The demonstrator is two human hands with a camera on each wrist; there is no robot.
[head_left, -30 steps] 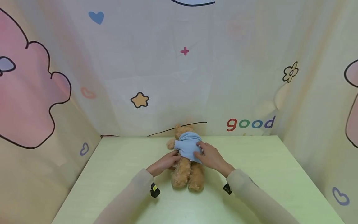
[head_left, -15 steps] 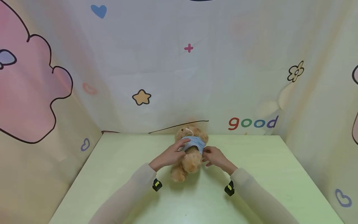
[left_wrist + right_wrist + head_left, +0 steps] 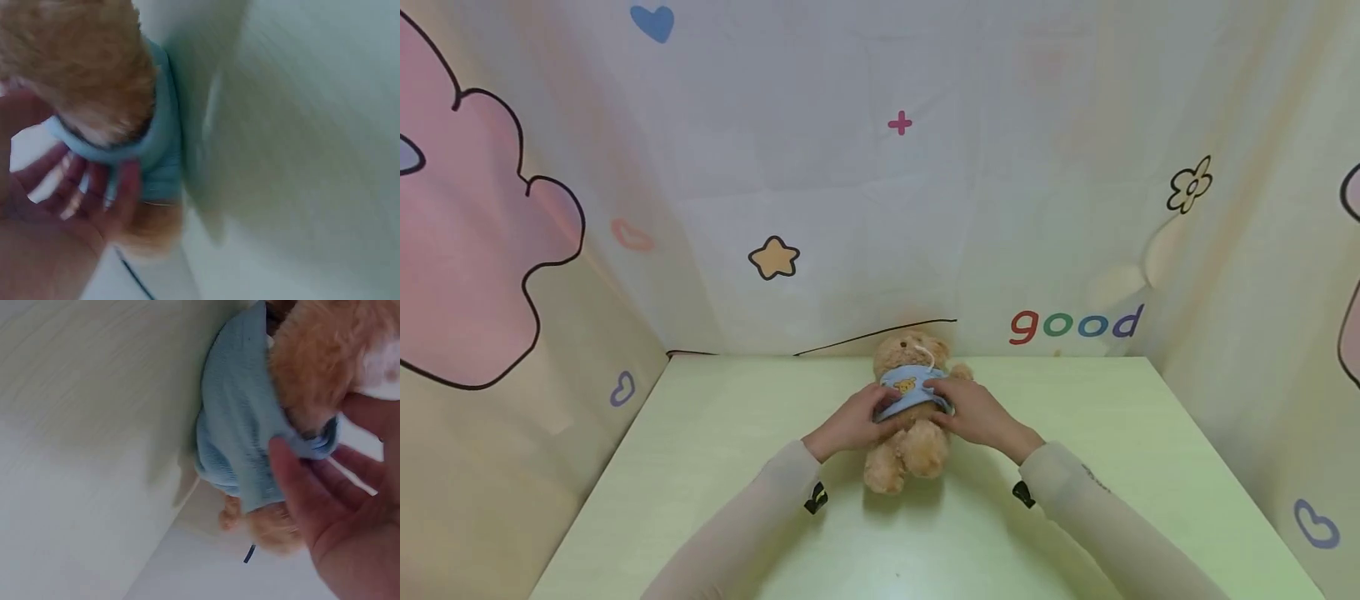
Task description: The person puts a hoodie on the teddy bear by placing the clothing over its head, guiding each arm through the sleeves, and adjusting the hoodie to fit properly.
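Observation:
A light-brown teddy bear (image 3: 927, 454) lies face up near the back of the table, its head at the wall and its legs toward me. It wears a blue hoodie (image 3: 917, 377) with a small yellow animal print and a white cord at the neck. My left hand (image 3: 852, 422) holds the bear's side, fingers on the hoodie and thumb at the belly. From the other side, my right hand (image 3: 981, 417) grips the hoodie near its hem. In the right wrist view, fingers press the blue cloth (image 3: 240, 406). Motion blurs the fingers in the left wrist view.
The pale green table (image 3: 895, 533) meets a printed cloth wall (image 3: 820, 167) just behind the bear's head. More printed cloth hangs along the left and right sides. A small black device (image 3: 816, 497) sits at the left wrist, and another black device (image 3: 1023, 493) at the right.
The bear has been turned from back up to face up, so its front and the hoodie's print now show. Both hands have shifted their hold to the front of its hoodie.

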